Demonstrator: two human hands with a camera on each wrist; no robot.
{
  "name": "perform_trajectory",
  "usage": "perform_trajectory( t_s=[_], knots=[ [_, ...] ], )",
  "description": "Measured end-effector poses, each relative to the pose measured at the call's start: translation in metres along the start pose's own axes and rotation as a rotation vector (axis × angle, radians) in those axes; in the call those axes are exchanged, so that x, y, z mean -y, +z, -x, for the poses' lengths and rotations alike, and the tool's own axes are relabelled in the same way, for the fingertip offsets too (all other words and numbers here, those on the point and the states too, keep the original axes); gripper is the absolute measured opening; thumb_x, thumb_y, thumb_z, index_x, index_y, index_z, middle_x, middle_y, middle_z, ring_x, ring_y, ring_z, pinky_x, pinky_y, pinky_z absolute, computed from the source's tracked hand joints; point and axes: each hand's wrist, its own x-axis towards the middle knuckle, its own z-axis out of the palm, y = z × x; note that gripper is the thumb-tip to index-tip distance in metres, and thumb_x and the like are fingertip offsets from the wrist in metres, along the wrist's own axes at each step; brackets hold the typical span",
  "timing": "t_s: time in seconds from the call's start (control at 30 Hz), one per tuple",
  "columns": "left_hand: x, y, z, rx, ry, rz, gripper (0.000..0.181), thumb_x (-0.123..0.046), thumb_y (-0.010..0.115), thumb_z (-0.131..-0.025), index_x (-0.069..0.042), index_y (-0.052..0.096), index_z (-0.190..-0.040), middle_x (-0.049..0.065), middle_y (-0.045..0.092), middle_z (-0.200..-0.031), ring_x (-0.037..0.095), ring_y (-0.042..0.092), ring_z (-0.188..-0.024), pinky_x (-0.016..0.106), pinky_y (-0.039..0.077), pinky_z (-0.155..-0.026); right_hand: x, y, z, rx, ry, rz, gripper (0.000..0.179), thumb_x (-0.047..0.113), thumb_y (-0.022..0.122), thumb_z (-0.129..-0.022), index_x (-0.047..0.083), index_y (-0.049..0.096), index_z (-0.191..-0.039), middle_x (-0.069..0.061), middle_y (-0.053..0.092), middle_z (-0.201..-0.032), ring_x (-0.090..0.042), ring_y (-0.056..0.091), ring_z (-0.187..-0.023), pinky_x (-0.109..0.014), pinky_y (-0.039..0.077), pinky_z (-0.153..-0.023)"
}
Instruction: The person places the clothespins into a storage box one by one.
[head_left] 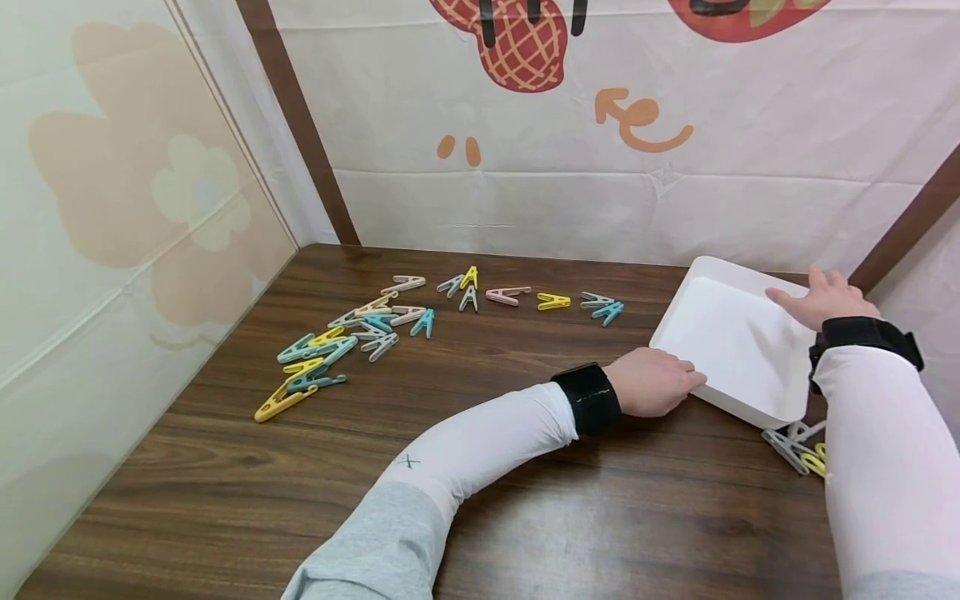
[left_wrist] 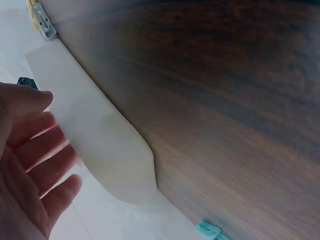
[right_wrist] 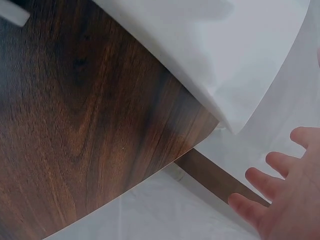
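A white rectangular tray (head_left: pixel 738 350) sits at the right of the table, angled, with nothing inside it. My left hand (head_left: pixel 652 382) is at its near left corner, fingertips right at the rim. In the left wrist view, that hand's relaxed fingers (left_wrist: pixel 52 155) lie close along the tray's outer wall (left_wrist: pixel 102 125), the thumb apart from them. My right hand (head_left: pixel 825 304) is spread at the tray's far right side. Its fingers are extended and apart in the right wrist view, beside the tray (right_wrist: pixel 240 45), holding nothing.
Several clothespins in yellow, teal, pink and grey form a loose group (head_left: pixel 322 350) at the left. More lie in a row toward the back, including a yellow clothespin (head_left: pixel 553 302). A grey clothespin (head_left: pixel 786 452) lies near the tray's front corner. Printed cloth walls (head_left: pixel 525 208) border the table.
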Motion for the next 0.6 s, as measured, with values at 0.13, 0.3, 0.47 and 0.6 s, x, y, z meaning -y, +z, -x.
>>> perform_trajectory(
  t_s=[0.13, 0.3, 0.47, 0.6],
  knots=[
    [0.002, 0.001, 0.004, -0.033, 0.001, 0.010, 0.026, -0.018, 0.047, -0.102, -0.020, 0.060, -0.124, -0.009, 0.064, -0.107, 0.004, 0.059, -0.099, 0.022, 0.046, -0.082, -0.001, 0.001, 0.000, 0.024, 0.000, -0.015, 0.110, 0.074, 0.029, -0.090, -0.015, -0.005, -0.145, -0.046, 0.005, -0.143, -0.067, 0.014, -0.123, -0.076, 0.023, -0.092],
    [0.004, 0.000, 0.010, -0.051, 0.014, 0.002, 0.022, -0.013, 0.048, -0.101, -0.021, 0.064, -0.114, -0.009, 0.066, -0.099, 0.007, 0.061, -0.092, 0.023, 0.047, -0.076, -0.002, 0.003, 0.000, 0.063, -0.009, -0.039, 0.111, 0.074, 0.030, -0.089, -0.014, -0.009, -0.145, -0.045, 0.001, -0.144, -0.067, 0.010, -0.125, -0.076, 0.019, -0.093],
    [0.007, -0.002, 0.019, -0.055, 0.025, -0.005, 0.020, -0.011, 0.048, -0.101, -0.020, 0.065, -0.108, -0.008, 0.067, -0.095, 0.009, 0.062, -0.087, 0.024, 0.047, -0.072, 0.001, 0.003, -0.002, 0.085, -0.030, -0.044, 0.109, 0.072, 0.031, -0.090, -0.015, -0.006, -0.144, -0.044, 0.000, -0.146, -0.066, 0.008, -0.127, -0.076, 0.016, -0.095],
    [0.009, -0.002, 0.025, -0.053, 0.041, -0.002, 0.020, -0.009, 0.049, -0.100, -0.019, 0.065, -0.107, -0.008, 0.068, -0.093, 0.010, 0.062, -0.086, 0.025, 0.047, -0.071, 0.003, 0.002, -0.005, 0.137, -0.059, -0.024, 0.105, 0.069, 0.031, -0.093, -0.017, -0.001, -0.144, -0.045, 0.004, -0.145, -0.064, 0.007, -0.129, -0.073, 0.015, -0.099]
  ],
)
